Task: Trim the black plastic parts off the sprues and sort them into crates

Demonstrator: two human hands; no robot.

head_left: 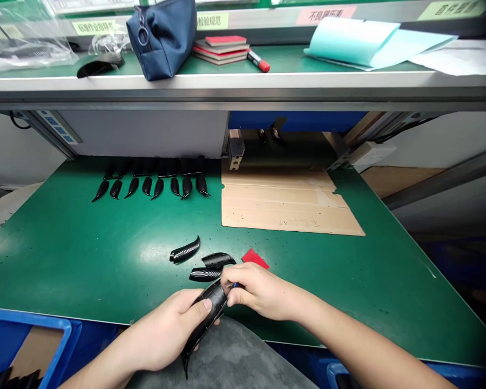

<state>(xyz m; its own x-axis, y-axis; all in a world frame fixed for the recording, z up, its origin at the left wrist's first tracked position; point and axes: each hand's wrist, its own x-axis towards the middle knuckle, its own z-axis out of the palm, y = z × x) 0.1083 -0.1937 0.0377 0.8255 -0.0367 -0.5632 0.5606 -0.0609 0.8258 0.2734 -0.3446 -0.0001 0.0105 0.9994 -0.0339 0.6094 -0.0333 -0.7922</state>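
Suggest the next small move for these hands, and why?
Probably a short, light stroke with the small blue item along the edge of the black part: the right hand pinches that item near the part's upper end, while the left hand grips the part.

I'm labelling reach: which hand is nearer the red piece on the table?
Right: the right hand is just this side of the red piece; the left hand is farther, leftward.

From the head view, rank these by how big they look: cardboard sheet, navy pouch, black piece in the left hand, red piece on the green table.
1. Cardboard sheet
2. Navy pouch
3. Black piece, partly covered by the left hand; nearness to the camera enlarges it
4. Red piece
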